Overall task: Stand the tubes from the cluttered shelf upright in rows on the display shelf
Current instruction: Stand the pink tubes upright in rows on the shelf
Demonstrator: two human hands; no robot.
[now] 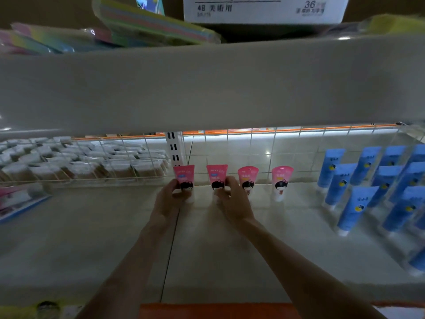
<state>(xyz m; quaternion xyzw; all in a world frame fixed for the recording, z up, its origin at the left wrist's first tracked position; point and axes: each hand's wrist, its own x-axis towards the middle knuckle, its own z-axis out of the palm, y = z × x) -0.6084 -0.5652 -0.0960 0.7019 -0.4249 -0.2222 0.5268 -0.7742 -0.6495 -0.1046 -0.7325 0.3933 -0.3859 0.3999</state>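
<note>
**Setting two pink tubes into the back row**

The left hand (169,200) curls round the leftmost pink tube (184,176) and the right hand (233,200) pinches the second pink tube (216,176). Both stand cap-down at the back of the display shelf (230,249), long axis vertical, crimped end up, faces forward, in line with two more pink tubes (248,177) to their right. This looks like the placing step; next, release gently so neither topples.
</note>
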